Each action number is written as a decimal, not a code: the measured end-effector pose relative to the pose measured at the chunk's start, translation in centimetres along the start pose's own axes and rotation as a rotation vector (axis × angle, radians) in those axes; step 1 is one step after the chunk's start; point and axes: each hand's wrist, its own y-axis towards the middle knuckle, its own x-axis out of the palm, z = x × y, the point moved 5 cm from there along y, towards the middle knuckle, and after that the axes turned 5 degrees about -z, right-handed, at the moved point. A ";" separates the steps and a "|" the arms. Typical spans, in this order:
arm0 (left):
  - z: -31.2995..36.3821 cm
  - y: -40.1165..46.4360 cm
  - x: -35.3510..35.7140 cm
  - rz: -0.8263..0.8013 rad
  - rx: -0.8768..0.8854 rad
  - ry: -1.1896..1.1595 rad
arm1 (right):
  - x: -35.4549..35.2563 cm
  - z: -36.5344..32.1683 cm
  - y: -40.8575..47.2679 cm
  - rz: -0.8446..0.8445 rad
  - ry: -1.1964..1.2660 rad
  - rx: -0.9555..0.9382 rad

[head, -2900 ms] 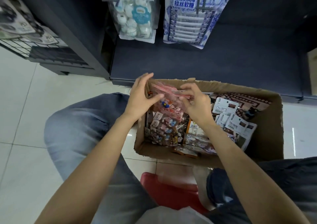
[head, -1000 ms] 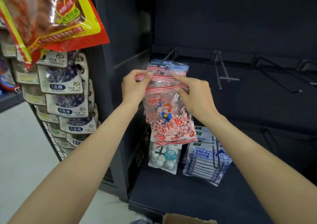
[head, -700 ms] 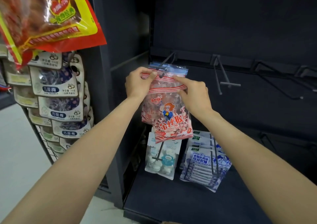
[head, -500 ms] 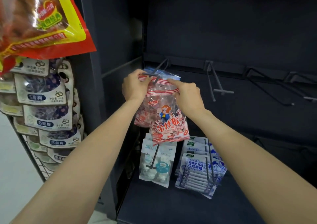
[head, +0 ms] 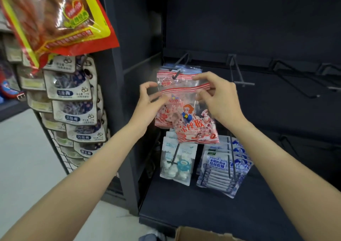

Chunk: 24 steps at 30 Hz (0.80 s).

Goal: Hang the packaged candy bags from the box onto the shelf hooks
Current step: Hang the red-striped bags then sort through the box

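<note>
Up on the dark shelf (head: 239, 213), a candy bag (head: 186, 109) hangs from a hook (head: 180, 68).
Right hand (head: 219, 100) pinches the bag's striped top corner; left hand (head: 149, 102) is open with fingers curled, just beside the bag's left edge; the box (head: 199, 235) sits below.

The candy bag (head: 186, 109) is clear plastic with red-and-white stripes, a cartoon monkey and yellow lettering. At seven o'clock of it hangs a pale blue-and-white pouch (head: 177, 161); at five o'clock, blue-and-white patterned packets (head: 224, 168). At ten o'clock, a red-and-yellow snack bag (head: 55, 19). The shelf (head: 258, 28) is dark navy.
</note>
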 end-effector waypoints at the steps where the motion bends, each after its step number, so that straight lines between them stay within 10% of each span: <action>1: 0.5 -0.1 -0.1 0.012 0.023 -0.001 | -0.3 -0.3 0.1 0.007 0.043 0.014; 11: 2.6 0.8 -2.2 0.286 0.232 0.205 | 1.7 -1.6 1.3 -0.020 0.239 0.101; 24: 1.7 2.1 -2.4 0.167 0.088 0.207 | 3.0 0.0 2.3 -0.043 0.195 0.187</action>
